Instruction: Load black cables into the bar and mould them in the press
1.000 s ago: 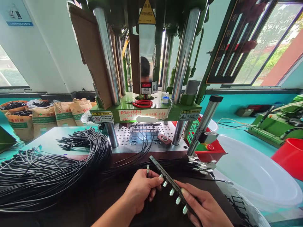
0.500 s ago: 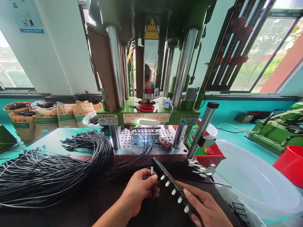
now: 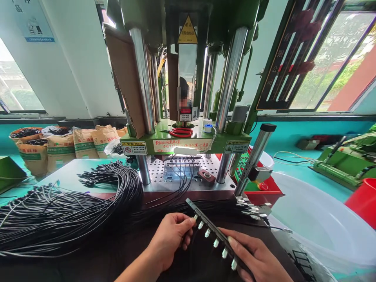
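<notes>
My right hand (image 3: 256, 258) grips the near end of a long black fixture bar (image 3: 214, 233) that slants up to the left, with several silver cable plugs seated along it. My left hand (image 3: 173, 235) is closed in a pinch on a black cable's plug at the bar's upper slot. A big bundle of black cables (image 3: 64, 213) lies to the left. More plug ends (image 3: 252, 209) lie fanned out to the right of the bar.
A green vertical moulding press (image 3: 183, 143) stands straight ahead with chrome columns, a perforated plate and a mould holding cables. Red scissors (image 3: 180, 132) lie on its platen. A large white basin (image 3: 320, 231) sits right, a red bucket (image 3: 364, 205) beyond, paper sacks (image 3: 58, 147) left.
My left hand brought the loose plug from upright beside the bar down onto the bar's upper slot. The view shifted slightly.
</notes>
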A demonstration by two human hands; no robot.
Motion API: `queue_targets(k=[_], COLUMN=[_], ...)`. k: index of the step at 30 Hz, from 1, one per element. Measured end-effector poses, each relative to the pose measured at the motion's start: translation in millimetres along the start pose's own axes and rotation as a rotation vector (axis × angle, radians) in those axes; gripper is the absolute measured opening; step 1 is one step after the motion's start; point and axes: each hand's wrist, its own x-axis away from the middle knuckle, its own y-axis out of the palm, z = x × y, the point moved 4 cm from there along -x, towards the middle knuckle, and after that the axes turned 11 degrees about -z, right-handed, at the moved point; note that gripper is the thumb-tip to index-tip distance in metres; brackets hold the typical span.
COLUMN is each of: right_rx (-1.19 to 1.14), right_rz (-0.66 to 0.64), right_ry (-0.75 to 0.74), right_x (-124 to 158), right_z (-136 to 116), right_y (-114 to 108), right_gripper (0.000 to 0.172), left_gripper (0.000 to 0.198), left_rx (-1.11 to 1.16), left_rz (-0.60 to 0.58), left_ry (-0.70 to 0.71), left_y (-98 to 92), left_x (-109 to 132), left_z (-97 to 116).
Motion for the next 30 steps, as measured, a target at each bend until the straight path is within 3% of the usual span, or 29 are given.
queue_targets(k=[6,11,16,20,23,25,26,30], right_rx=[0.036,0.109,0.172,0.258,0.429,0.594,0.676,0.829], right_rz=[0.024,-0.116,-0.163,-0.187,-0.205,-0.231,-0.249,-0.391], right_ry=[0.009,-0.004,0.019,0.149,0.096,-0.025,-0.089,-0.210], right_x=[1,-4,-9,-12,-18,-23,-25,-34], right_z=[-4,0,5,4,-10,-24,-30,-40], right_y=[3,2,-1,-8,-14,-13,-10,4], right_gripper=[0.054,0.053,0.053,0.047,0.035,0.027,0.023,0.019], left_gripper=[0.031,0.027,0.029,0.028,0.034,0.026,0.023,0.029], left_rx=[-0.020,-0.021,-0.089,-0.507,-0.618,-0.491,-0.379,-0.219], left_rz=[-0.012,-0.008,-0.029,0.141,0.272,0.279,0.243,0.089], left_ry=[0.004,-0.007,-0.028,0.082,0.227,0.280,0.236,0.016], left_y=[-0.3,0.5,-1.1,-17.4,-33.7,-44.5,-49.2,-55.0], left_x=[2,0,4,31,40,26,11,-63], left_z=[3,4,5,44,88,108,111,102])
